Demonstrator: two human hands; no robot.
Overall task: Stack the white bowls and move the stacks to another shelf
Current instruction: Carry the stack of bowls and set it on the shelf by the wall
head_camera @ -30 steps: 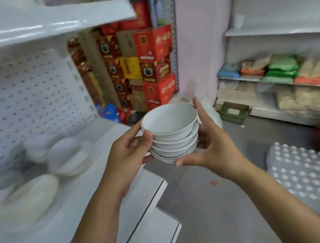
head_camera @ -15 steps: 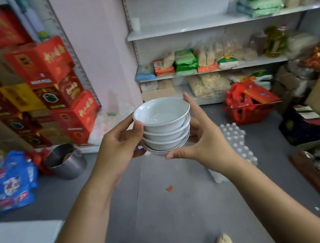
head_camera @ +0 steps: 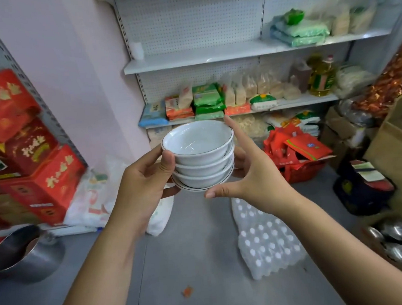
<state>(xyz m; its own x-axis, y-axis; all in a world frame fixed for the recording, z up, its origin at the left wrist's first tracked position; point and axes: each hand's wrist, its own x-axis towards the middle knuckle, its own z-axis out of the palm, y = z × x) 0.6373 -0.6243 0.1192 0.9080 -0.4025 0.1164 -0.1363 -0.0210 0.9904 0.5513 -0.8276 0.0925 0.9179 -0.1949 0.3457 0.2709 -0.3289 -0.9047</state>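
Since half a second ago the view has swung further round and closed in on the far shelving, while the stack of white bowls (head_camera: 201,157) has stayed level between both hands. It hangs in the air over the grey floor (head_camera: 199,260), resting on no shelf. It is at least four bowls deep, nested straight, with the top rim slightly tipped toward the camera. The left hand (head_camera: 144,183) grips the stack's left side, thumb pressed against the upper bowls, and its other fingers go underneath, out of sight. The right hand (head_camera: 257,174) cradles the right side, its thumb (head_camera: 216,193) stretched along the front of the bottom rim and a forefinger reaching up behind the top bowl. Both hands are closed round the stack, neither wide open. To carry well, I judge that support should stay under the lowest bowl and the side pressure light, since glazed bowls slide on each other if tilted. The upper shelf (head_camera: 188,59) has a bare stretch toward its left end, the likeliest landing spot, whereas the middle shelf (head_camera: 311,100) is crowded with packets. A pack of bottles (head_camera: 267,238) lies on the floor just ahead, so the feet need watching. Set the base down flat behind the shelf's front edge before letting go.
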